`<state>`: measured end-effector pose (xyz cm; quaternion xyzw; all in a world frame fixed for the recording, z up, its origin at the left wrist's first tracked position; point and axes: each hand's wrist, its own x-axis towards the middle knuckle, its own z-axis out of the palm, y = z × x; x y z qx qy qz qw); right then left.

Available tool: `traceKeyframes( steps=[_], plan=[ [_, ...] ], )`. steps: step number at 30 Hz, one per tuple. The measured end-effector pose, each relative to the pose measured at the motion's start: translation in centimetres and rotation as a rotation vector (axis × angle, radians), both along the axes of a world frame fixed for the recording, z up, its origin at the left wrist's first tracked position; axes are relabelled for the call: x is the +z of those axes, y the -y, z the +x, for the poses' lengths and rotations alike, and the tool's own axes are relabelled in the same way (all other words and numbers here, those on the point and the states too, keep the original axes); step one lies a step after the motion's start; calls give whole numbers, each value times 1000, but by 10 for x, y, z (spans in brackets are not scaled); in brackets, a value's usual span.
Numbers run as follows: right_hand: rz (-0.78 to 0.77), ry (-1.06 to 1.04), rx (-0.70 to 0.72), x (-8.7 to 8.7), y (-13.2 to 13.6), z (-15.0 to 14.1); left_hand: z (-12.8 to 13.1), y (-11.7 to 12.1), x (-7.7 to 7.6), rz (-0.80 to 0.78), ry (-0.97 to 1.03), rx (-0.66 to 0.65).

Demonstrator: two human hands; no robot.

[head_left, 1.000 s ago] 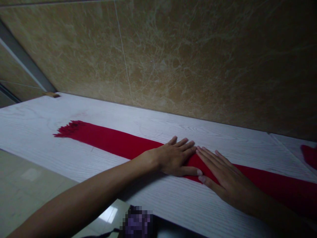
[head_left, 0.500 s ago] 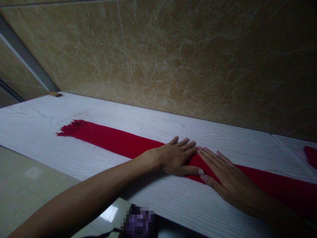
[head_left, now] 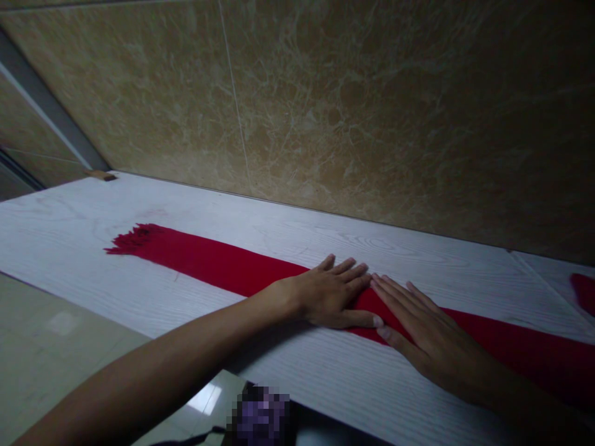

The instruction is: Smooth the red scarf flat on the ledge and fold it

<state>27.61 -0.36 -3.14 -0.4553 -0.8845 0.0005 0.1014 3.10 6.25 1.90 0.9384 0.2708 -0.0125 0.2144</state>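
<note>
A long red scarf (head_left: 209, 259) lies stretched flat across a white wood-grain table (head_left: 260, 223), its fringed end at the left. My left hand (head_left: 330, 294) rests flat on the scarf's middle with fingers spread. Just to its right, my right hand (head_left: 423, 334) lies on the same cloth, fingers stretched out. The thumbs meet at their tips, and the fingertips of both hands are close together. The scarf runs on under my right hand and out of view at the right edge.
A marbled tile wall (head_left: 297, 111) rises along the table's back edge. Another red cloth piece (head_left: 583, 291) shows at the far right. A small brown block (head_left: 101, 175) sits at the far left corner. Below the front edge are a tiled floor (head_left: 60, 347) and a blurred-out patch (head_left: 260, 415).
</note>
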Motion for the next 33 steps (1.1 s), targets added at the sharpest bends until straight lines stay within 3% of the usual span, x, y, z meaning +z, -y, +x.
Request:
traceKeyframes(
  steps=[16, 26, 33],
  plan=[
    [-7, -14, -4, -1, 0, 1, 1, 0, 1, 34, -11, -9],
    [65, 10, 16, 0, 0, 0, 2, -1, 1, 16, -9, -4],
    [23, 7, 12, 1, -1, 0, 1, -1, 1, 15, 6, -5]
  ],
)
